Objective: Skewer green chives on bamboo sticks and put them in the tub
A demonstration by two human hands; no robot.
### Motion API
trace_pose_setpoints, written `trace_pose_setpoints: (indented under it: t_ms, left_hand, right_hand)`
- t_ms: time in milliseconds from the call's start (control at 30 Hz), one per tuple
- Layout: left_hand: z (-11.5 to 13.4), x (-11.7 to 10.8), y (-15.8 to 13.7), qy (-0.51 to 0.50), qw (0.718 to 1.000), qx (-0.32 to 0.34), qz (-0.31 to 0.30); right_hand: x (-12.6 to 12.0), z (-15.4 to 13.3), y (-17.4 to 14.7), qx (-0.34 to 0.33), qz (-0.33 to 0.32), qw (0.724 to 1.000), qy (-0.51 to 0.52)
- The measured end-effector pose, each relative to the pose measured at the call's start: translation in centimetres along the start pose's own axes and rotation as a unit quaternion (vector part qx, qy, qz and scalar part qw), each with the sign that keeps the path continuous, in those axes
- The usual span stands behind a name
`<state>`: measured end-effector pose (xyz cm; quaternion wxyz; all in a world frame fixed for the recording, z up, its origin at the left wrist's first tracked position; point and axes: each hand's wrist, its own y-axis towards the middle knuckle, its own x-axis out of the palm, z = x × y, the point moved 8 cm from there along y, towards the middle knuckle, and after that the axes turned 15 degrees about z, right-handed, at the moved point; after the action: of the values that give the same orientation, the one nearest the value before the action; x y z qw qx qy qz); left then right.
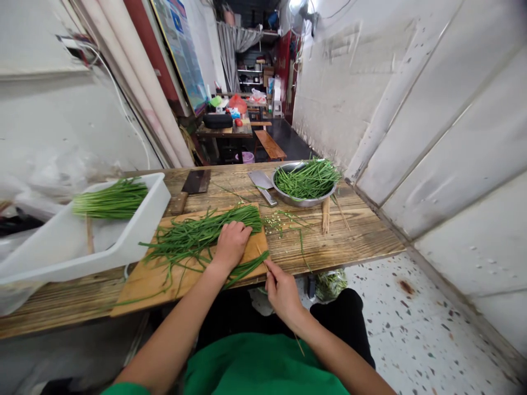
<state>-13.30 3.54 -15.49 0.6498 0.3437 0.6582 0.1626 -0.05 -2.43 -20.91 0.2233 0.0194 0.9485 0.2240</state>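
Observation:
A pile of green garlic chives (193, 236) lies across a wooden cutting board (144, 293). My left hand (231, 241) rests on the right end of the pile, its fingers closed round stalks there. My right hand (285, 291) pinches a thin bamboo skewer (300, 345) near the board's front right corner. The skewer's tip passes by the ends of a small bunch of chives (247, 269); whether it pierces every stalk I cannot tell. Beyond the board, a steel bowl (302, 202) is heaped with more chives. Small cut bits (278, 222) are scattered beside the board.
A white plastic tray (144, 241) at left holds neatly lined chives with a stick through them. A cleaver (263, 186) lies by the bowl, and a dark-bladed one (196, 181) behind the board. Bundled skewers (326, 215) lie at right. A wall borders the table's right side.

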Motion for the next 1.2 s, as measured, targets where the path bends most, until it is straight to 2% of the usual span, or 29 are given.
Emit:
trace_pose_setpoints:
  t_ms: [233, 433, 533, 867, 1200]
  left_hand:
    - [-0.3, -1.0, -0.3, -0.07, 0.996, -0.045, 0.005]
    - [-0.6, -1.4, -1.8, -0.135, 0.982, -0.134, 0.008]
    - [-0.5, -1.6, -2.1, -0.147, 0.976, -0.157, 0.011]
    - [-0.4, -1.5, -2.1, -0.181, 0.966, -0.183, -0.006]
    - [-0.3, -1.1, -2.3, -0.196, 0.965, -0.172, -0.02]
  right_hand:
    - [-0.1, -0.1, 0.0, -0.005, 0.0, 1.0, 0.005]
    - [-0.1, -0.1, 0.0, -0.005, 0.002, 1.0, -0.005]
    - [0.1, -0.1, 0.1, -0.003, -0.002, 1.0, -0.007]
    - [0.2, 0.0, 0.1, -0.002, 0.001, 1.0, -0.006]
    - [0.2, -0.1, 0.2, 0.001, -0.003, 1.0, 0.0]
